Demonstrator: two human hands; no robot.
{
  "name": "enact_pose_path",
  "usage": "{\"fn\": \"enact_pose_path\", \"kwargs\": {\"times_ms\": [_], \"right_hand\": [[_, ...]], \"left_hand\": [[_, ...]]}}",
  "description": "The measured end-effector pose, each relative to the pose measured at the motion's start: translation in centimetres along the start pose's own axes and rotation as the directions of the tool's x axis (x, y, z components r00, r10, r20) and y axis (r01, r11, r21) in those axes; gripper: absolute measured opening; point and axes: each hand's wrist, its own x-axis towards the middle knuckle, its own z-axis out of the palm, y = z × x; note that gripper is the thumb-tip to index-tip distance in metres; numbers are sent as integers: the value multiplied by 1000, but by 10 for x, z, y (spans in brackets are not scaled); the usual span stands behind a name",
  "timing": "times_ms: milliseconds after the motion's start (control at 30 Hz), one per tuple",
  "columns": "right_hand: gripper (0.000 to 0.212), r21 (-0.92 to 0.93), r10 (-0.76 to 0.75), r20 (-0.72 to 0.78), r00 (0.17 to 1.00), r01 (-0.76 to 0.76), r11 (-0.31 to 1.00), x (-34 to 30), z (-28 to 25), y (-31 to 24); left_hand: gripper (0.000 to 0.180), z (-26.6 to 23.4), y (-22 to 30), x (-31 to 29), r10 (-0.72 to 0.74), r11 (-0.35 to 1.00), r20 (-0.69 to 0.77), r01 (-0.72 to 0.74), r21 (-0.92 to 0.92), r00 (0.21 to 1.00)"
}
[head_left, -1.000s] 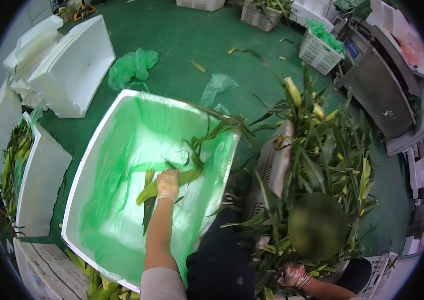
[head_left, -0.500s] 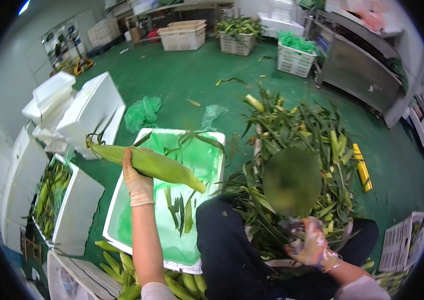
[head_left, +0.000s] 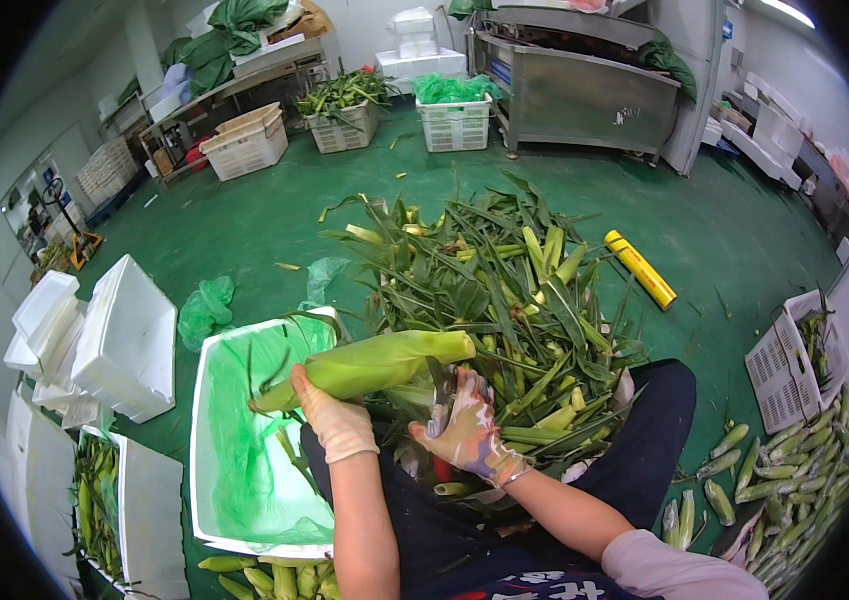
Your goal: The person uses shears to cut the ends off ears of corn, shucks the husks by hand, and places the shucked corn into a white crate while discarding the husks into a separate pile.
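Observation:
My left hand (head_left: 337, 412), in a pale glove, is closed around an ear of corn (head_left: 385, 362) in its green husk. The ear lies nearly level, its cut pale end to the right and its tip to the left. Just under the cut end is my right hand (head_left: 470, 430), in a stained, patterned glove. Between its thumb and fingers sits a small greyish thing, partly hidden; I cannot make out its kind. A large heap of stripped husks and stalk ends (head_left: 505, 290) lies in front of me, between my legs. Left of it stands a white foam box (head_left: 197, 450) lined with green plastic.
Unwrapped corn ears (head_left: 285, 580) lie at the lower left, wrapped ears (head_left: 795, 480) at the lower right. White foam boxes (head_left: 125, 340) stand left. A yellow tube (head_left: 641, 270) lies beyond the heap. Crates (head_left: 455, 125) and a steel bench (head_left: 585, 100) line the back.
My view has turned right. The ear in my left hand has moved from over the foam box to the husk heap. My right hand has come up close beside the ear's cut end.

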Motion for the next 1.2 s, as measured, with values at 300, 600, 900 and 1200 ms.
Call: {"fn": "enact_pose_path", "kwargs": {"times_ms": [300, 600, 900, 1200], "right_hand": [[42, 280, 186, 207, 960, -240, 930, -14, -2, 49], [84, 192, 27, 39, 999, -34, 981, -22, -65, 66], [58, -2, 314, 72, 947, -315, 949, 13, -91, 109], [90, 353, -348, 380, 857, 213, 911, 22, -116, 87]], "left_hand": [[58, 14, -21, 6, 165, 966, -204, -117, 228, 965], [53, 43, -32, 11, -126, 762, 80, 44, 646, 989], [37, 63, 12, 4, -155, 601, 487, -309, 737, 859], [58, 107, 20, -103, -401, -501, 591, -708, 498, 700]]}}
